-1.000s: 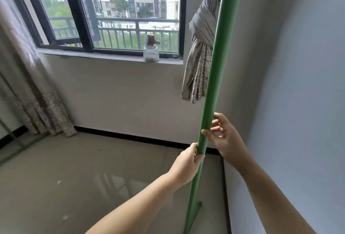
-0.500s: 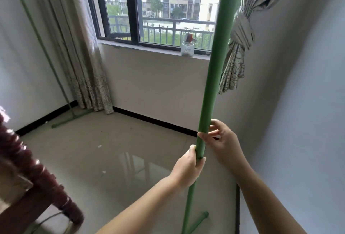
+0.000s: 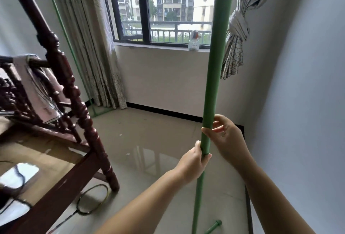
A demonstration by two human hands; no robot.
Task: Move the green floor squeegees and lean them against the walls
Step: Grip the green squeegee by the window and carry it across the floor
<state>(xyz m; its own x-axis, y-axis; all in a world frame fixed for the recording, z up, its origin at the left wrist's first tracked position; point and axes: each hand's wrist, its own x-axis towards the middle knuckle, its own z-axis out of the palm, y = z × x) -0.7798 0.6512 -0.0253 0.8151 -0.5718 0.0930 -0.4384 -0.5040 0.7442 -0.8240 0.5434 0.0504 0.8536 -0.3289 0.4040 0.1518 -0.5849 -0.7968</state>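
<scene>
A green floor squeegee's long pole (image 3: 216, 62) stands nearly upright in front of me, close to the grey right wall (image 3: 302, 103). My left hand (image 3: 194, 161) is wrapped around the pole. Just above it, my right hand (image 3: 225, 138) pinches the pole with thumb and fingertips, the other fingers loose. One end of the squeegee's head (image 3: 213, 226) shows on the floor at the bottom. A second green squeegee (image 3: 70, 47) leans against the left wall beside the curtain, its head (image 3: 101, 112) on the floor.
A dark carved wooden bed frame (image 3: 61, 77) fills the left. A badminton racket (image 3: 93, 202) lies on the floor by its leg. A jar (image 3: 193, 44) stands on the window sill. A tied curtain (image 3: 237, 34) hangs at the right; the tiled floor (image 3: 149, 140) is glossy.
My view has swung left: the bed frame and the second squeegee have come into sight. Both hands keep their hold on the pole, which stays nearly upright.
</scene>
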